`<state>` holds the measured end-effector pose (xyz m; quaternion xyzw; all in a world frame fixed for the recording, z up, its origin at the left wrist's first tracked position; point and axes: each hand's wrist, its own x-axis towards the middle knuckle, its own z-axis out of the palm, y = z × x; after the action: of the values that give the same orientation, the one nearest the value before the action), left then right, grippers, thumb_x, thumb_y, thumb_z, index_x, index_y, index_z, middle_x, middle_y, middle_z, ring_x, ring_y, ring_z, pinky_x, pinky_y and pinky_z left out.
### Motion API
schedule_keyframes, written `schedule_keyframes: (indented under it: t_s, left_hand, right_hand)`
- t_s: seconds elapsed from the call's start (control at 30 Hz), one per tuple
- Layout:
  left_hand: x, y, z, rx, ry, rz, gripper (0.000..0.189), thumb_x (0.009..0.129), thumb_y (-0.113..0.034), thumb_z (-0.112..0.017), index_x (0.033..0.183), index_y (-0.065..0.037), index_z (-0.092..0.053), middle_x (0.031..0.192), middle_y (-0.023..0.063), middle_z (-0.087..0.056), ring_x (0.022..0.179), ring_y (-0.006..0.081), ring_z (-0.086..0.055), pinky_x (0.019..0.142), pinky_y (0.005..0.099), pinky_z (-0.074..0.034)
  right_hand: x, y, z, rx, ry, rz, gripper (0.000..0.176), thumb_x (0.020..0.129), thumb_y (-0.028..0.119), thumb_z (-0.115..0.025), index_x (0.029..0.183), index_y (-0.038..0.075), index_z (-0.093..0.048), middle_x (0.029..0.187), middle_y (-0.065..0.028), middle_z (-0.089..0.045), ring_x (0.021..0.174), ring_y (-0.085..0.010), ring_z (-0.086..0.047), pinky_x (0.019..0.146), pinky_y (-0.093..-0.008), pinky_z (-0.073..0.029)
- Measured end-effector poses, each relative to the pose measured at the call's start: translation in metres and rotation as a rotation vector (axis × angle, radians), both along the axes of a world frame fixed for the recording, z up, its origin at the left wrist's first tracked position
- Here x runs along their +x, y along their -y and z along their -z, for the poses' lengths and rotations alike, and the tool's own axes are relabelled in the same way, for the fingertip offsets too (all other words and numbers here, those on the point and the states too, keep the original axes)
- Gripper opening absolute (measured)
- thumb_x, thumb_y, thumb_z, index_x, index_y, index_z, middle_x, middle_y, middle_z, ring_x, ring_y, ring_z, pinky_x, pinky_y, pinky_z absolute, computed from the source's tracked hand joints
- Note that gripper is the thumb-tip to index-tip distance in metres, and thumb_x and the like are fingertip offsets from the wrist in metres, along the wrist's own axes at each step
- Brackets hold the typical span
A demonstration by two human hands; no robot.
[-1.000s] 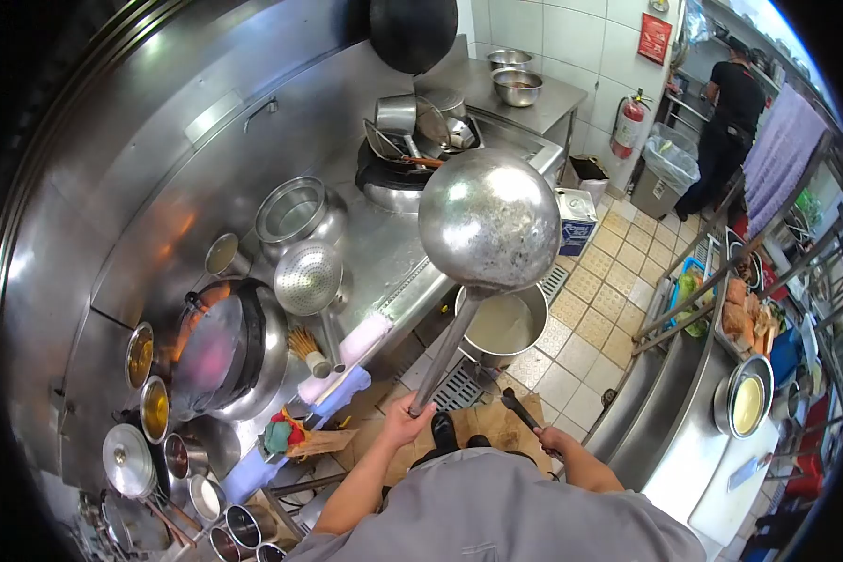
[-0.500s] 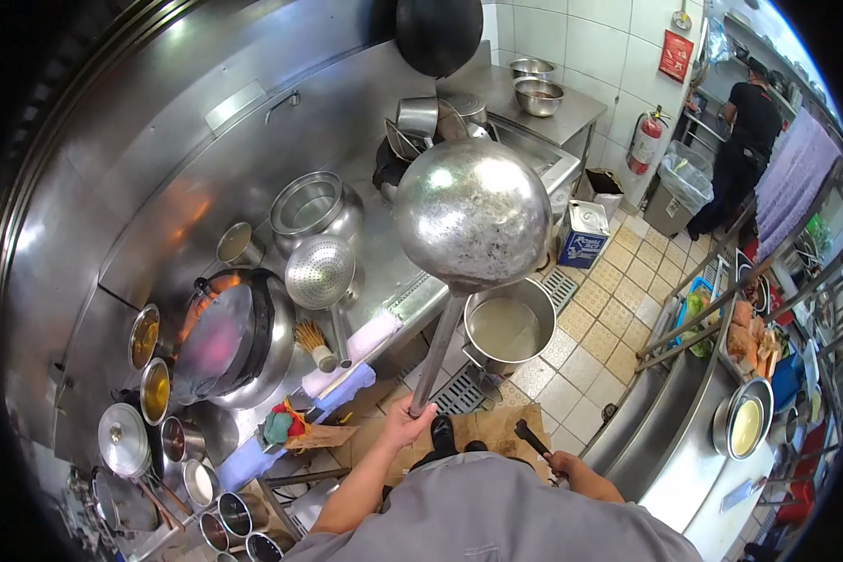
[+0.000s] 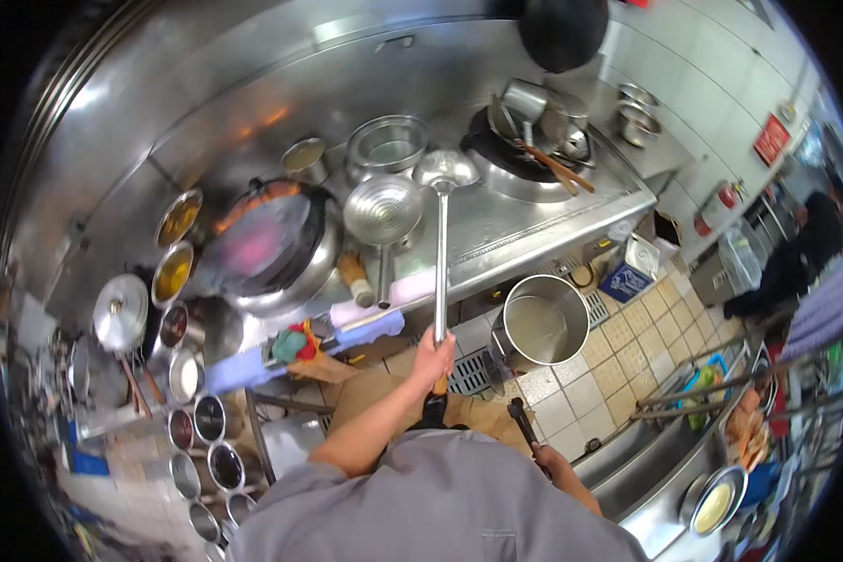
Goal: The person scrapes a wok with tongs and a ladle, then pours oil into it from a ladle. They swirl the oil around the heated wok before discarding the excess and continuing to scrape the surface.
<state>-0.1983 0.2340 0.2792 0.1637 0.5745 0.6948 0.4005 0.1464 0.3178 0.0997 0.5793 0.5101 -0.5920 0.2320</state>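
Observation:
My left hand is closed around the handle of a long metal ladle. The ladle's round bowl is at the far end, over the stove top, overlapping the deep pots behind it in this view. Low on the right, my right hand is wrapped round a short dark bar with a thicker end; what kind of tool it is I cannot tell. Left of the ladle lies a perforated strainer, its handle pointing toward me. A bamboo brush rests beside the strainer's handle.
On the left a wok sits over a glowing burner. A tall pot of cloudy liquid stands on the tiled floor ahead, near a blue-and-white tin. Pans and utensils fill another wok. At far right is a person.
The ladle has dropped away from close before the camera to out over the stove. My view has turned left. My right hand still grips the dark bar.

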Motion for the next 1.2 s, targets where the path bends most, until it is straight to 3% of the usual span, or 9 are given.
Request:
schedule_keyframes:
  t_s: [0.37, 0.53, 0.63, 0.7, 0.73, 0.83, 0.97, 1.03, 1.2]
  left_hand:
    - [-0.087, -0.016, 0.062, 0.036, 0.334, -0.217, 0.014, 0.081, -0.009, -0.048, 0.084, -0.01, -0.035, 0.058, -0.0001, -0.039, 0.042, 0.01, -0.041, 0.038, 0.0274, -0.039]
    - [-0.103, 0.022, 0.075, -0.33, 0.411, 0.208, 0.077, 0.074, -0.069, -0.043, 0.13, -0.018, -0.028, 0.108, 0.0132, -0.053, 0.085, 0.0263, -0.056, 0.08, 0.0462, -0.043]
    - [-0.069, 0.057, 0.105, -0.597, 0.429, 0.182, 0.079, 0.074, -0.07, -0.042, 0.128, -0.014, -0.032, 0.109, 0.0166, -0.052, 0.079, 0.031, -0.055, 0.075, 0.0458, -0.044]
    - [-0.028, 0.092, 0.146, -0.811, 0.061, 0.33, 0.07, 0.079, -0.065, -0.039, 0.119, -0.009, -0.045, 0.107, 0.0189, -0.054, 0.076, 0.0318, -0.055, 0.074, 0.0426, -0.045]
    - [-0.009, 0.123, 0.172, -0.633, -0.477, 0.547, 0.06, 0.083, -0.058, -0.038, 0.107, -0.005, -0.057, 0.1, 0.0198, -0.057, 0.071, 0.0298, -0.054, 0.073, 0.0395, -0.046]
    - [0.048, 0.206, 0.22, -0.848, -0.66, 0.864, 0.049, 0.085, -0.048, -0.04, 0.099, -0.006, -0.061, 0.099, 0.0149, -0.06, 0.09, 0.0295, -0.057, 0.082, 0.0372, -0.044]
    - [0.04, 0.258, 0.201, -0.947, -0.465, 0.408, 0.044, 0.082, -0.045, -0.044, 0.099, -0.009, -0.062, 0.104, 0.0129, -0.059, 0.099, 0.0295, -0.054, 0.086, 0.0355, -0.042]
    - [0.027, 0.276, 0.194, -0.921, -0.478, 0.355, 0.043, 0.081, -0.044, -0.045, 0.099, -0.01, -0.062, 0.105, 0.0124, -0.059, 0.099, 0.0298, -0.054, 0.086, 0.0357, -0.042]
    - [0.01, 0.319, 0.179, -1.073, -0.2, 0.003, 0.032, 0.081, -0.034, -0.045, 0.094, -0.011, -0.062, 0.096, 0.0131, -0.062, 0.091, 0.0288, -0.057, 0.079, 0.0368, -0.046]
  right_hand:
    - [-0.008, -0.008, -0.023, 0.009, -0.1, -0.233, 0.05, 0.09, 0.047, -0.035, 0.08, 0.0, -0.049, 0.051, -0.0061, -0.045, 0.037, -0.0176, -0.041, 0.036, -0.0326, -0.034]
    - [-0.014, -0.008, -0.024, 0.001, -0.075, -0.319, 0.05, 0.09, 0.047, -0.035, 0.081, 0.0, -0.049, 0.052, -0.0064, -0.046, 0.038, -0.0176, -0.042, 0.036, -0.0327, -0.034]
    - [-0.012, -0.005, -0.023, -0.008, -0.055, -0.354, 0.05, 0.09, 0.047, -0.035, 0.082, 0.0, -0.049, 0.052, -0.0066, -0.046, 0.038, -0.0176, -0.042, 0.036, -0.0327, -0.034]
    - [-0.013, -0.001, -0.022, -0.019, -0.043, -0.379, 0.051, 0.09, 0.048, -0.035, 0.082, 0.0, -0.05, 0.052, -0.0067, -0.047, 0.038, -0.0176, -0.042, 0.036, -0.0328, -0.034]
    - [-0.014, -0.001, -0.022, -0.023, -0.037, -0.391, 0.051, 0.09, 0.048, -0.035, 0.082, 0.0, -0.05, 0.052, -0.0068, -0.047, 0.038, -0.0176, -0.042, 0.036, -0.0328, -0.034]
    - [-0.023, 0.002, -0.023, -0.021, -0.02, -0.446, 0.051, 0.09, 0.048, -0.035, 0.082, 0.0, -0.05, 0.053, -0.007, -0.047, 0.038, -0.0176, -0.043, 0.036, -0.0328, -0.035]
    - [-0.047, 0.011, -0.031, -0.008, 0.034, -0.55, 0.051, 0.089, 0.048, -0.035, 0.083, -0.001, -0.05, 0.053, -0.0072, -0.048, 0.039, -0.0176, -0.043, 0.036, -0.0329, -0.035]
    - [-0.04, -0.011, 0.049, -0.103, -0.077, -0.583, 0.05, 0.089, 0.048, -0.035, 0.082, 0.001, -0.05, 0.053, -0.0069, -0.049, 0.039, -0.0165, -0.044, 0.035, -0.0323, -0.035]
    - [-0.107, -0.004, -0.011, 0.038, 0.062, -0.716, 0.048, 0.088, 0.048, -0.037, 0.07, 0.004, -0.044, 0.049, -0.0051, -0.043, 0.037, -0.0164, -0.041, 0.035, -0.0322, -0.035]
